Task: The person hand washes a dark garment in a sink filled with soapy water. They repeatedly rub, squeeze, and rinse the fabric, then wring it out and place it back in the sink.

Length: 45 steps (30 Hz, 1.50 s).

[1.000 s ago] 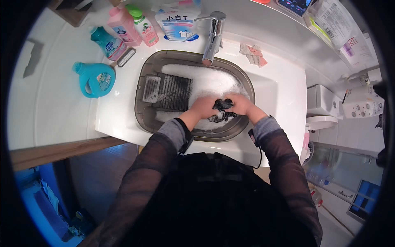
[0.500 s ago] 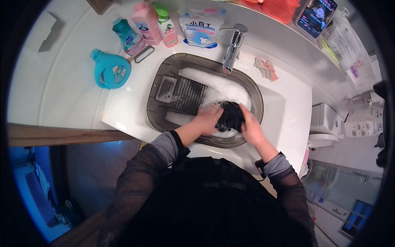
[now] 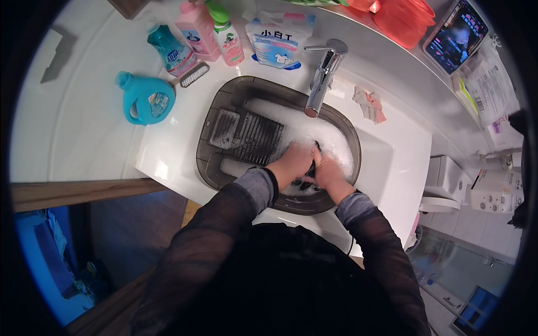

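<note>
A grey translucent wash basin [image 3: 208,168] with a ribbed washboard [image 3: 259,138] moulded into its left side sits over the white sink. White suds [image 3: 332,131] float in it. At its right end my left hand [image 3: 295,162] and my right hand [image 3: 329,171] come together around a wet black cloth [image 3: 306,185]. Both hands are closed on it, and most of the cloth is hidden beneath them. Only dark bits show between the fingers and below the left hand. What kind of garment it is cannot be made out.
The chrome faucet [image 3: 323,81] reaches over the basin's far rim. Left of it stand a detergent pouch [image 3: 278,42], a pump bottle [image 3: 227,39], a pink bottle [image 3: 197,33], a teal bottle [image 3: 168,47], a scrub brush [image 3: 194,74] and a turquoise jug [image 3: 147,99]. A crumpled rag [image 3: 370,105] lies right.
My hands have moved inward from either side of the black cloth and now meet over it, covering most of it. The cloth looks more bunched. The whole view has shifted slightly.
</note>
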Tool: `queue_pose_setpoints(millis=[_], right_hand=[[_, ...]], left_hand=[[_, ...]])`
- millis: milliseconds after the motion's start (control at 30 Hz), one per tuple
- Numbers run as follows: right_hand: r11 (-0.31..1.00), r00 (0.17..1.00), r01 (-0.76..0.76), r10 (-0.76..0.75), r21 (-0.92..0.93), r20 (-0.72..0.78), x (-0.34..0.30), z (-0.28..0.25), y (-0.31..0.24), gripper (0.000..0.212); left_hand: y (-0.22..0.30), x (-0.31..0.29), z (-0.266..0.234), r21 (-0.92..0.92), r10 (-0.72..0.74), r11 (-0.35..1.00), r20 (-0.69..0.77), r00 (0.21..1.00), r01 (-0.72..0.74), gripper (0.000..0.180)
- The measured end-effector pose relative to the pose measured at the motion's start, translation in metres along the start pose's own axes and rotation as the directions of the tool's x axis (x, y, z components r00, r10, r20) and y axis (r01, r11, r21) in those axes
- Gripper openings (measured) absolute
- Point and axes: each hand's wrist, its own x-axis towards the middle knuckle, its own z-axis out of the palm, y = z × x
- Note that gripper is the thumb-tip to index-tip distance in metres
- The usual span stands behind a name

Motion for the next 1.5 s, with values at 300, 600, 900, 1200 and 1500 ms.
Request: queue_pose_setpoints(millis=[300, 600, 900, 1200, 1500], right_hand=[[0.713, 0.946, -0.191, 0.317, 0.674, -0.068, 0.022, 0.003, 0.035, 0.065], [0.351, 0.939, 0.230, 0.166, 0.908, -0.302, -0.074, -0.021, 0.024, 0.058], [1.000, 0.999, -0.012, 0.012, 0.009, 0.037, -0.070, -0.006, -0.042, 0.089], [0.997, 0.976, -0.021, 0.037, -0.078, 0.214, 0.031, -0.001, -0.002, 0.105], [0.900, 0.984, 0.060, 0.020, 0.432, -0.179, 0.025, 0.005, 0.041, 0.094]], left_hand=[[-0.009, 0.026, -0.021, -0.244, -0.006, 0.968, -0.224, 0.974, -0.050, 0.031], [-0.025, -0.045, -0.031, -0.193, 0.055, 0.975, -0.259, 0.964, -0.107, 0.050], [0.019, -0.056, 0.008, 0.089, -0.054, 0.995, 0.149, 0.987, 0.041, 0.086], [0.013, 0.010, 0.025, 0.137, -0.072, 0.987, -0.048, 0.996, 0.078, 0.036], [0.004, 0.008, 0.011, -0.079, -0.168, 0.984, -0.112, 0.979, 0.159, 0.029]])
